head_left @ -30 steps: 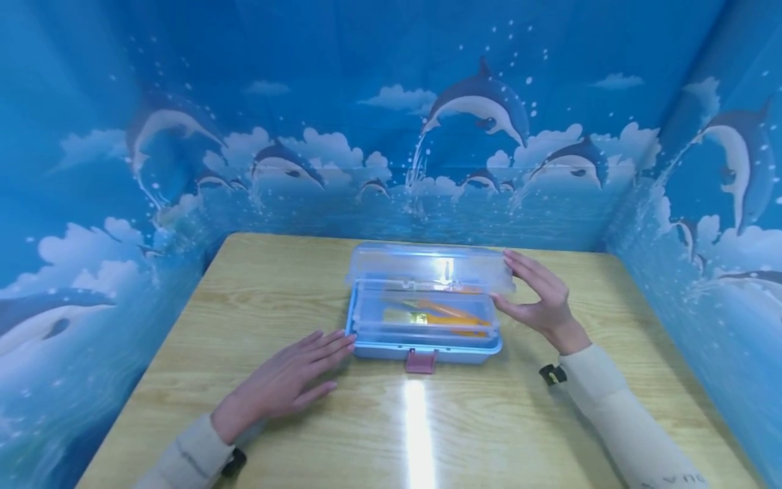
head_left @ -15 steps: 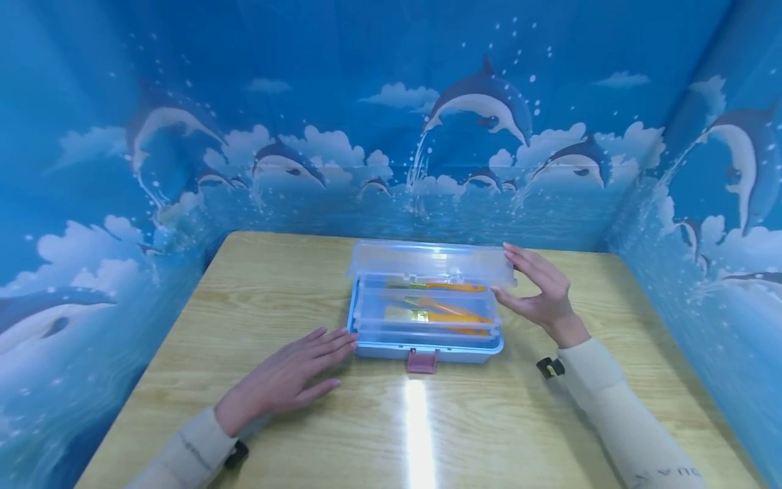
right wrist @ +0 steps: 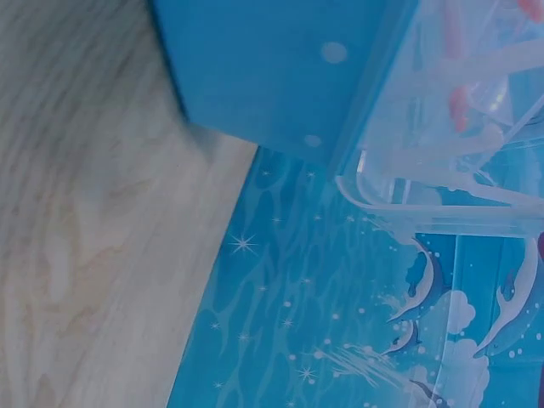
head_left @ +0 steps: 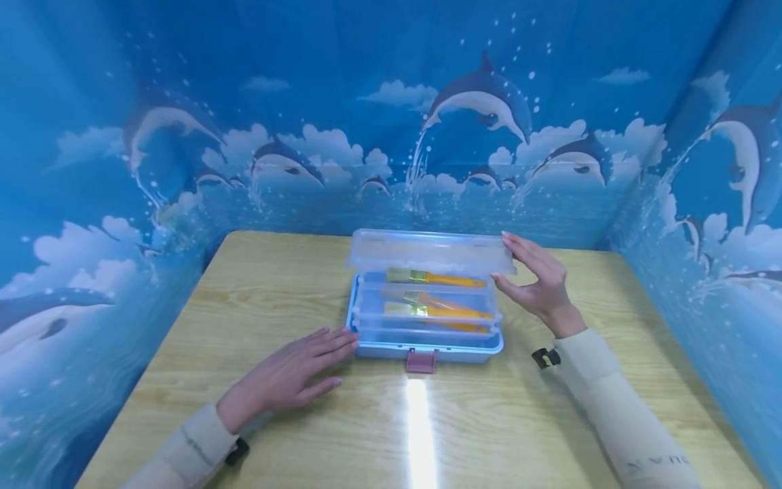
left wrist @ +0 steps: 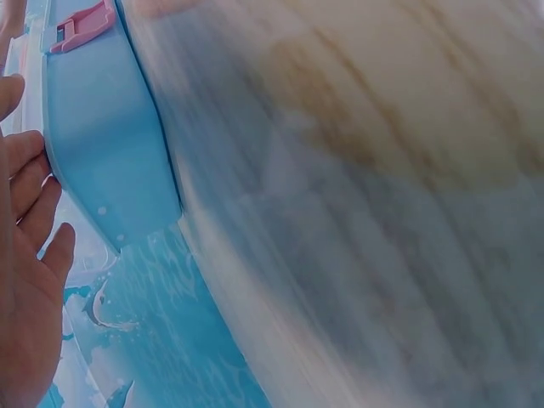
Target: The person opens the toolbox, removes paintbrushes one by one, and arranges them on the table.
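Observation:
A light-blue plastic storage box [head_left: 455, 353] with a pink latch [head_left: 421, 361] sits on the table, its clear lid [head_left: 427, 251] tilted up at the back. My right hand [head_left: 537, 285] grips the lid's right end, fingers at the upper edge and thumb at the lower. My left hand [head_left: 287, 373] lies with straight fingers against the box's front left corner; the left wrist view shows its fingertips on the blue wall [left wrist: 106, 127]. Clear trays inside hold several orange-handled paintbrushes, one [head_left: 452, 279] at the back and another [head_left: 452, 312] in front.
The wood-grain table [head_left: 293, 278] ends a little behind the box. A blue dolphin-print curtain [head_left: 391, 122] hangs behind and on both sides. A bright light reflection runs across the tabletop in front of the latch.
The lid has swung farther up and back, with my right hand moving slightly up along with it. The rear paintbrush now shows plainly. My left hand has stayed nearly still at the corner.

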`<state>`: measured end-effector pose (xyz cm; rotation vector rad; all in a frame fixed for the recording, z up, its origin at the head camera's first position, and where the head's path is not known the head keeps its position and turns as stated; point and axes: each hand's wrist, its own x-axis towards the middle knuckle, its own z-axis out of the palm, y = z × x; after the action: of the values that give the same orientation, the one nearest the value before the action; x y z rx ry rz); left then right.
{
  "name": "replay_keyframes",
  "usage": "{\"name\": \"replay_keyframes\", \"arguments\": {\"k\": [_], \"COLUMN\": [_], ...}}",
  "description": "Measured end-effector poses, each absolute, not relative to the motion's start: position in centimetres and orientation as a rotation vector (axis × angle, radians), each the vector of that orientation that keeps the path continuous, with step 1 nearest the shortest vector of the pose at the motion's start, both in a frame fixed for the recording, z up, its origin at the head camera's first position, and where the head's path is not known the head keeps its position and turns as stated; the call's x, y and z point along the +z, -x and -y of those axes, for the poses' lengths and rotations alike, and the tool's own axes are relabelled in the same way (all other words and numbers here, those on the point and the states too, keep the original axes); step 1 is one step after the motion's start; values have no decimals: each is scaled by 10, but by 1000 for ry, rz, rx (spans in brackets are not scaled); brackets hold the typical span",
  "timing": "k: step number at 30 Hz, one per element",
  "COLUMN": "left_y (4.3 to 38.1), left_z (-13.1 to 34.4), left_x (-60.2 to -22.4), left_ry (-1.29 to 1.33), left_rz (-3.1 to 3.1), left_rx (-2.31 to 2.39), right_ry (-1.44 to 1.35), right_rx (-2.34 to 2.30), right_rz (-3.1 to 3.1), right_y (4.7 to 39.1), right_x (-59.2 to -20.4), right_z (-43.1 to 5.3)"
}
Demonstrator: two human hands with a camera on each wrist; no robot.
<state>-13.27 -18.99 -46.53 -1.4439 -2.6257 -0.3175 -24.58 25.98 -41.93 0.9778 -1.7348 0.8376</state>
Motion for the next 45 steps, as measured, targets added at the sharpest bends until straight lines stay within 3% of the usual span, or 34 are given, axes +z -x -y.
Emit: {"name": "replay_keyframes", "arguments": {"k": [45], "left_y": [129], "left_z": [187], "left_x": [-473], "left_ry": [1390], "left_rz": [2755], "left_rx": [-273], "right_ry": [-793], "right_rx": [1068], "right_rz": [1932], "right_y": [255], "right_x": [-419], "right_z": [-255]}}
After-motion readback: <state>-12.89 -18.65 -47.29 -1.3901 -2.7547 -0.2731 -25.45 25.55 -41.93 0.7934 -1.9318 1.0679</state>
